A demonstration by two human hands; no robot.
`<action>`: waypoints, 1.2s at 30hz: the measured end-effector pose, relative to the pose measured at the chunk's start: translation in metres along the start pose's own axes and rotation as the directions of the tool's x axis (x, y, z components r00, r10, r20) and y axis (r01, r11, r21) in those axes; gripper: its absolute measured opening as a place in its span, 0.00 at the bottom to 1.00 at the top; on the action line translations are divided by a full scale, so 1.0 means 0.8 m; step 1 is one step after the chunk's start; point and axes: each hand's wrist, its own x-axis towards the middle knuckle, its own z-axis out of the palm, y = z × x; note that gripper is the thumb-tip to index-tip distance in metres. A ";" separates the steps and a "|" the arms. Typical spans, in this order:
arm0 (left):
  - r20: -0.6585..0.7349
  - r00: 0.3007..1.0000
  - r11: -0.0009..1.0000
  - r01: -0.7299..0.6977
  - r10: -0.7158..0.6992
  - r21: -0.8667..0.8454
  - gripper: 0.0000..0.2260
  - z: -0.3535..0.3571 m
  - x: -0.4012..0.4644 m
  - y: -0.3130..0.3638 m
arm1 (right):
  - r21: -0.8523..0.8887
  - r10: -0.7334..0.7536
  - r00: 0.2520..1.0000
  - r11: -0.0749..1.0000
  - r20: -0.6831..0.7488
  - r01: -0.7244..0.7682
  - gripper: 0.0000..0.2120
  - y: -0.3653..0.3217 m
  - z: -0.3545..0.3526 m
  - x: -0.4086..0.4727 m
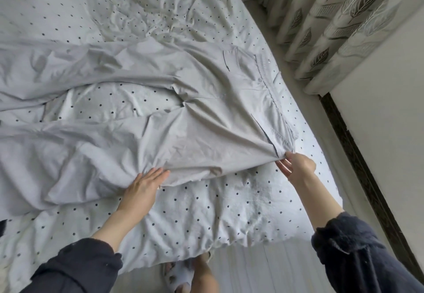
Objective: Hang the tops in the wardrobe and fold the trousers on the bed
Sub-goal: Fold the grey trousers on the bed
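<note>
Grey trousers [160,109] lie spread, creased, legs apart.

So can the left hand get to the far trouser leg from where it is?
Probably yes. The left hand lies flat on the near leg of the grey trousers, and only flat bedding and cloth lie between it and the far leg, though it is a long stretch across.

Soft even daylight, wide-angle edge distortion

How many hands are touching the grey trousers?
2. The left hand lies flat on the near leg of the trousers; the right hand pinches the waistband corner near the bed's edge.
</note>
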 end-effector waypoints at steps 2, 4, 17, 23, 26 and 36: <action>0.064 0.998 0.999 -0.005 0.008 -0.039 0.33 -0.006 -0.016 0.003 | 0.019 -0.005 1.000 1.000 -0.010 0.005 0.05 0.006 -0.017 -0.016; 0.088 0.995 0.997 -0.031 0.037 -0.067 0.34 -0.012 -0.035 0.003 | 0.041 0.000 1.000 0.999 -0.014 0.001 0.05 0.015 -0.037 -0.035; -0.375 0.927 0.998 -0.009 -0.018 -0.070 0.09 -0.104 -0.087 -0.019 | -0.090 -0.206 0.960 0.977 -0.190 0.192 0.04 0.029 -0.064 -0.120; -0.565 0.822 0.997 0.050 -0.076 -0.062 0.11 -0.180 -0.008 -0.018 | -0.226 -0.364 0.903 0.922 -0.228 0.315 0.05 -0.041 0.004 -0.111; -0.567 0.809 0.986 0.094 -0.156 -0.137 0.11 -0.222 0.057 -0.024 | -0.324 -0.445 0.871 0.871 -0.207 0.368 0.02 -0.081 0.050 -0.093; -0.417 0.871 0.965 0.227 -0.262 -0.132 0.11 -0.304 0.312 -0.067 | -0.433 -0.474 0.875 0.813 -0.103 0.389 0.04 -0.190 0.247 0.051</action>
